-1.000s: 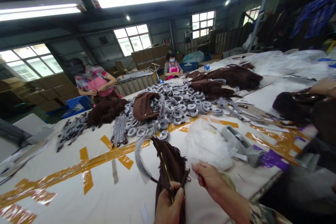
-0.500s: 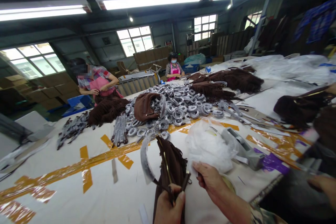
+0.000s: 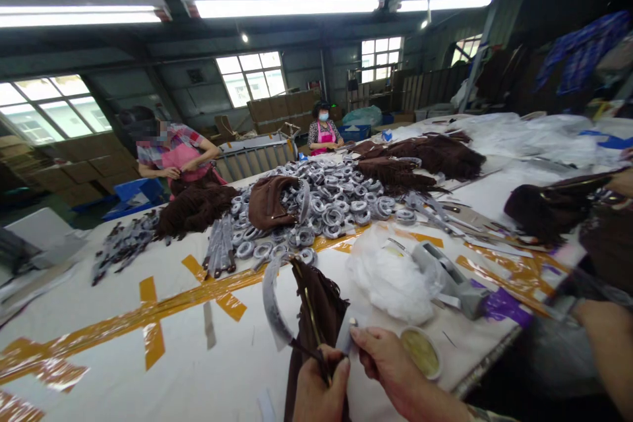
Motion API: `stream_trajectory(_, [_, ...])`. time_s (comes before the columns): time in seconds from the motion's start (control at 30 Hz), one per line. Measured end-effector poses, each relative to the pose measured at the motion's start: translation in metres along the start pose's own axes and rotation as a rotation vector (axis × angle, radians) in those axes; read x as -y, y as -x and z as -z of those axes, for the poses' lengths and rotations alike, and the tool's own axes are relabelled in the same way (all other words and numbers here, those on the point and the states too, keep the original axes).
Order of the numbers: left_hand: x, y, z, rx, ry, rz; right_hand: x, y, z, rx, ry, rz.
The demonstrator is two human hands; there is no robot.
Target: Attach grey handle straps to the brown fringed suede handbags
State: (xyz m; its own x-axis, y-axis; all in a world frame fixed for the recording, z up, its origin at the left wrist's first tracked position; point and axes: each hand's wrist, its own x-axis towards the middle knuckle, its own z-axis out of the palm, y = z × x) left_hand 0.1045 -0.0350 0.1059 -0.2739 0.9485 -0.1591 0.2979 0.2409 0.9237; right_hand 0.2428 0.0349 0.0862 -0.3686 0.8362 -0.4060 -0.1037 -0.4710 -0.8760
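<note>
My left hand [image 3: 321,384] is closed around the top of a dark brown bag [image 3: 324,306] with fringe and a gold zipper. A curved strap [image 3: 275,303] in grey wrapping rises from the bag's left side. Beside it, my right hand [image 3: 388,364] pinches a small thin whitish sheet [image 3: 345,333] between thumb and fingers. That sheet lies against the strap end by my left thumb and partly hides it. Just right of my right hand stands a round tub [image 3: 420,353] with yellowish contents. Beyond the hands rests a clear plastic bag of white pieces [image 3: 390,273].
A grey tape dispenser [image 3: 450,277] stands right of the plastic bag. Wrapped straps [image 3: 341,201] form a big heap mid-table, with a brown bag [image 3: 271,203] on it. Brown tape [image 3: 168,306] crosses the white table [image 3: 198,382]. Co-workers [image 3: 180,155] sit opposite; another person's arm [image 3: 606,349] is at right.
My right hand has come away from the plastic bag toward my left hand, with a small whitish sheet in its fingers. The sheet now covers the strap end. The round tub is more exposed.
</note>
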Motion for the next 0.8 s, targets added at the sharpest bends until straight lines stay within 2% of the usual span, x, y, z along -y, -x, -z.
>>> stream_trajectory(0.2, [-0.008,0.002,0.001,0.008,-0.037,0.081,-0.004,0.006,-0.008,0.036,0.111,-0.025])
stream_trajectory(0.43, [-0.008,0.014,0.021,0.115,-0.124,0.020,-0.002,-0.001,-0.003,-0.086,0.172,0.013])
stream_trajectory(0.57, [-0.004,0.017,0.024,0.078,-0.129,0.059,-0.003,0.001,-0.004,-0.080,0.288,0.025])
stream_trajectory(0.8, [-0.001,0.014,0.016,0.036,-0.097,0.059,0.000,0.006,-0.009,0.000,0.456,0.005])
